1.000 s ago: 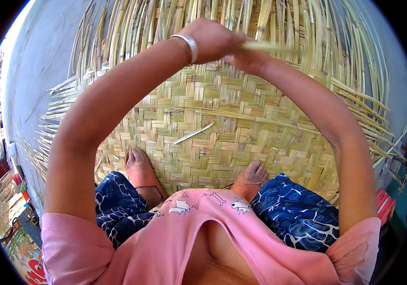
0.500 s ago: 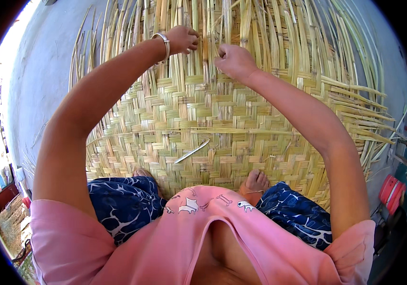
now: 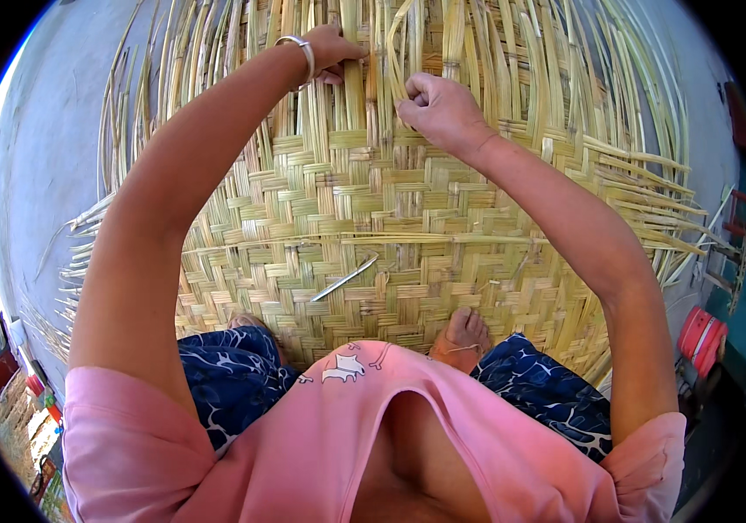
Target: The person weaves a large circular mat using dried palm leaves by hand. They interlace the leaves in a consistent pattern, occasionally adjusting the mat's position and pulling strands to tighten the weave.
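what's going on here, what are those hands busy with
A person stands bent over a woven mat, with both hands at its far part. The right hand is curled, apparently closed on a thin strip that bends upward. The left hand is among the long strips just beside it; its exact grip is hard to tell. The weave is tight nearer the feet, while the strips beyond lie loose. A pale sliver lies on the mat.

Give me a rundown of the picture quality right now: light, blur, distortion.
Head view: soft, fairly even light on the woven mat; left rim washed out, right rim dark; both the left hand and right hand without obvious blur; fisheye bending toward the edges, with black corners.
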### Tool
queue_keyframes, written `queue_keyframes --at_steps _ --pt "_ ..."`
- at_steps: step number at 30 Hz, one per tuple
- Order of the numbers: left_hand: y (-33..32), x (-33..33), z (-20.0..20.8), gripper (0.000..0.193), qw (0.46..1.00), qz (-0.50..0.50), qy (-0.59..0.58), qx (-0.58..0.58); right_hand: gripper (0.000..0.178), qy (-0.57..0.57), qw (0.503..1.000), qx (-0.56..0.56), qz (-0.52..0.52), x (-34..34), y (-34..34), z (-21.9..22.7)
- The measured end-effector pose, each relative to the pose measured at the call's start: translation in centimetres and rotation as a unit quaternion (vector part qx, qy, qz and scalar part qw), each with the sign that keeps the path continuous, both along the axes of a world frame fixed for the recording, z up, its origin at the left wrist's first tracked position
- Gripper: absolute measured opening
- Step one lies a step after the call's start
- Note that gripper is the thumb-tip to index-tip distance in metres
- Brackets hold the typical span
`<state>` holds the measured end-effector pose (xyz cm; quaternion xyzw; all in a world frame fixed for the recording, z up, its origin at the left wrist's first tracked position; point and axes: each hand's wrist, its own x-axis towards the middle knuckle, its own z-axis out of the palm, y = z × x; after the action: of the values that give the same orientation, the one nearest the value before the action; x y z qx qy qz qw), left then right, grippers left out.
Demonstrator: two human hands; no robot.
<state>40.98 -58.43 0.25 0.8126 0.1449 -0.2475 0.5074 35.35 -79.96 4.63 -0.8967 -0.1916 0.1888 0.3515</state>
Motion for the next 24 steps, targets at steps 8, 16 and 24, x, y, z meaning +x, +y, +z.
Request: queue_keyframes --at_steps 8,16,24 --pt "0.1 -2.4 1.8 0.033 0.954 0.03 0.075 -0.289 0.023 0.002 0.999 -0.025 -0.025 0.9 -0.1 -1.9" --pt "0.1 -3.5 2.5 0.052 0.897 0.128 0.112 -0.408 0.022 -0.014 0.999 -0.001 -0.05 0.5 -0.2 -2.5" --pt "0.5 -2.4 -1.2 0.035 0.919 0.037 0.114 -0.376 0.023 -0.054 0.995 -0.05 0.069 -0.1 0.4 -1.7"
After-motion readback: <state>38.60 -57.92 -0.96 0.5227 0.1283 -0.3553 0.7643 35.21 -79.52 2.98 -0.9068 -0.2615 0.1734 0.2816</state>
